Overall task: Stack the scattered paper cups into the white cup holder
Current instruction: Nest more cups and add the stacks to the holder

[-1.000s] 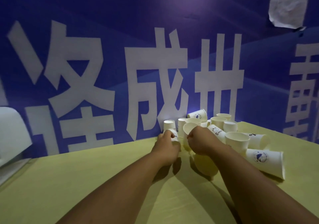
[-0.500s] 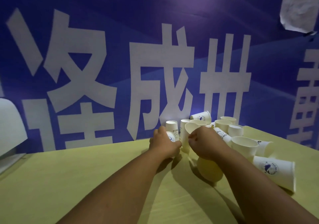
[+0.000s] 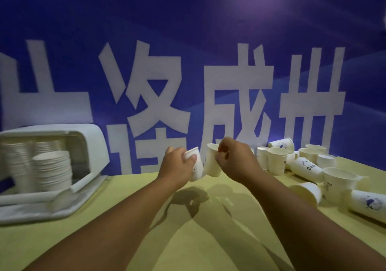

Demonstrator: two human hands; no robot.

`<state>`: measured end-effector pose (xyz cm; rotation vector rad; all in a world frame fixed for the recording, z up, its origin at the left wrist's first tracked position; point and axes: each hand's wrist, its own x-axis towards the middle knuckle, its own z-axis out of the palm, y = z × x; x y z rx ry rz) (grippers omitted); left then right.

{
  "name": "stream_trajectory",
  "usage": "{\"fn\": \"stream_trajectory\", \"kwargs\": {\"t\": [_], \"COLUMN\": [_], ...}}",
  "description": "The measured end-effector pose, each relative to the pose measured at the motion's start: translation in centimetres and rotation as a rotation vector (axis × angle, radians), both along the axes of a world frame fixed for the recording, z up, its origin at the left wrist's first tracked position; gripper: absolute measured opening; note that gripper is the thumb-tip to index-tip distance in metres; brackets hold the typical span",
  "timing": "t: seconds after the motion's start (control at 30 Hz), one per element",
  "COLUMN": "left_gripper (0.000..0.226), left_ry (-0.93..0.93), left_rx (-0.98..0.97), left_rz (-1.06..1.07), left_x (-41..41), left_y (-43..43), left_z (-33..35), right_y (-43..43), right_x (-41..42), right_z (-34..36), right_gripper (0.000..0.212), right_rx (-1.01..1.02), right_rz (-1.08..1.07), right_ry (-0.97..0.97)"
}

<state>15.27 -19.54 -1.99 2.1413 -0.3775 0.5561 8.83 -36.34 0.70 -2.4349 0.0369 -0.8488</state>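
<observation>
Yellow table (image 3: 62, 241), blue wall (image 3: 188, 20); left hand (image 3: 177, 165) grips printed cup (image 3: 197, 166), right hand (image 3: 237, 162) plain cup (image 3: 213, 165)

Yellow table (image 3: 129, 224): white cup holder (image 3: 87, 178) left, scattered cups (image 3: 313, 166) right

Matt white paper cups (image 3: 276, 160), smooth plastic holder (image 3: 92, 145), matt yellow tabletop (image 3: 129, 189).

You look to be at an event or promotional stand: a huge blue banner (image 3: 188, 30) with white Chinese characters hangs behind a yellow table (image 3: 125, 239) strewn with logo-printed cups (image 3: 305, 164).
</observation>
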Motion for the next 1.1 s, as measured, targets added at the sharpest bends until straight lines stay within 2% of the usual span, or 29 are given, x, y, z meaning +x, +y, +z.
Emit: {"fn": "stream_trajectory", "kwargs": {"t": [0.1,0.27,0.33,0.47,0.6,0.73,0.93,1.1], "left_gripper": [0.030,0.018,0.021,0.031,0.027,0.028,0.026,0.025], "left_ry": [-0.097,-0.302,-0.394,-0.571,-0.660,-0.599,-0.514,-0.372], "left_rx": [0.046,0.085,0.084,-0.024,-0.109,-0.061,0.089,0.324], "left_rz": [0.024,0.058,0.099,0.247,0.366,0.458,0.426,0.428], "left_x": [-0.7,-1.3,-1.4,-1.5,-1.6,-0.8,-0.1,0.0], "left_y": [5.1,15.6,19.6,26.3,30.1,32.2,33.4,33.7], "left_z": [0.8,1.6,1.6,1.4,2.1,2.2,1.9,1.6], "right_y": [3.9,11.5,14.3,19.4,24.1,28.0,30.5,30.5], "right_x": [1.1,2.9,3.5,4.8,6.0,7.0,7.9,7.8], "right_z": [0.3,0.6,0.7,1.0,1.5,2.9,2.8,2.9], "right_gripper": [0.030,0.028,0.026,0.022,0.017,0.019,0.015,0.007], "right_rx": [0.050,0.073,0.086,0.141,0.225,0.308,0.398,0.442], "right_rz": [0.061,0.186,0.237,0.306,0.356,0.346,0.319,0.362], "right_ry": [-0.032,-0.092,-0.111,-0.153,-0.192,-0.229,-0.273,-0.272]}}
